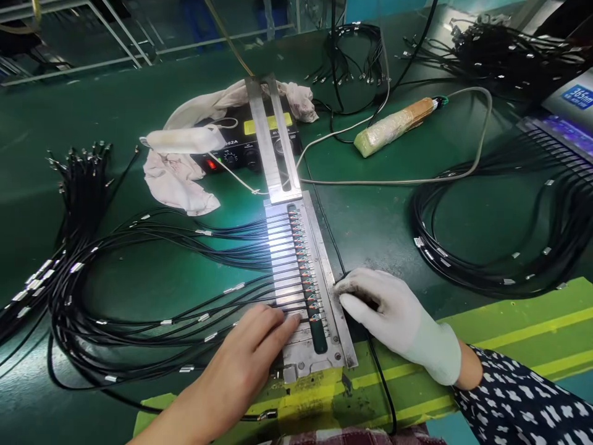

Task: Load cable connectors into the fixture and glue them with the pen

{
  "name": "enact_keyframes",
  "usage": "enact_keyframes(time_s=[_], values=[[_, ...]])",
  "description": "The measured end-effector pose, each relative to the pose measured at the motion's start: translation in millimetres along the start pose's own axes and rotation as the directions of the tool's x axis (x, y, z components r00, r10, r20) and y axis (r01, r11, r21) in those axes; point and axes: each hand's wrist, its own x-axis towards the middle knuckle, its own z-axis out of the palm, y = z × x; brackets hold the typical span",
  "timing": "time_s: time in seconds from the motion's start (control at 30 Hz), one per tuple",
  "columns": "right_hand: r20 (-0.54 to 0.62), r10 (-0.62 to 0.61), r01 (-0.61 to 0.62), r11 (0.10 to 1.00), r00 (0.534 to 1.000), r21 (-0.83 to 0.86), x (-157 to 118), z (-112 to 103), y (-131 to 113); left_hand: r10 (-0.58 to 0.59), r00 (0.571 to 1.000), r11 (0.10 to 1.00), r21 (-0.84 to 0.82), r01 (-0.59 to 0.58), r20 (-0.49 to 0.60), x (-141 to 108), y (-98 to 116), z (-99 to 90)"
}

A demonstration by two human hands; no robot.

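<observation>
A metal fixture [290, 290] lies in front of me, its hinged slotted plate [264, 136] swung open away from me. Several black cables [162, 238] enter it from the left, their stripped colored wire ends lined up along the slot. My bare left hand [245, 355] rests on the near left part of the fixture, its fingertips pressing at the nearest cable; whether they grip it is hidden. At the fixture's right edge is my white-gloved right hand [393, 315], thumb and fingers curled near the rail; anything between them is too small to name.
A black control box [241, 145] with white cloths [178, 179] stands behind the fixture. Cable bundles lie at the left [83, 191], right [430, 247] and back right [504, 52]. A wrapped tool [393, 127] sits beyond a pale cord. Green mats [551, 321] line the near edge.
</observation>
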Motion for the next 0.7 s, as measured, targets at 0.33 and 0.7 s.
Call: enact_keyframes(time_s=[0.33, 0.7], values=[[0.005, -0.008, 0.008, 1.000, 1.000, -0.028, 0.1, 0.1, 1.1, 0.028, 0.999, 0.999, -0.025, -0.029, -0.015, 4.1, 1.4, -5.5], [0.007, -0.012, 0.012, 1.000, 1.000, 0.015, 0.4, -1.2, 1.3, 0.038, 0.996, 0.999, -0.018, -0.040, -0.076, 3.1, 5.8, 1.7]])
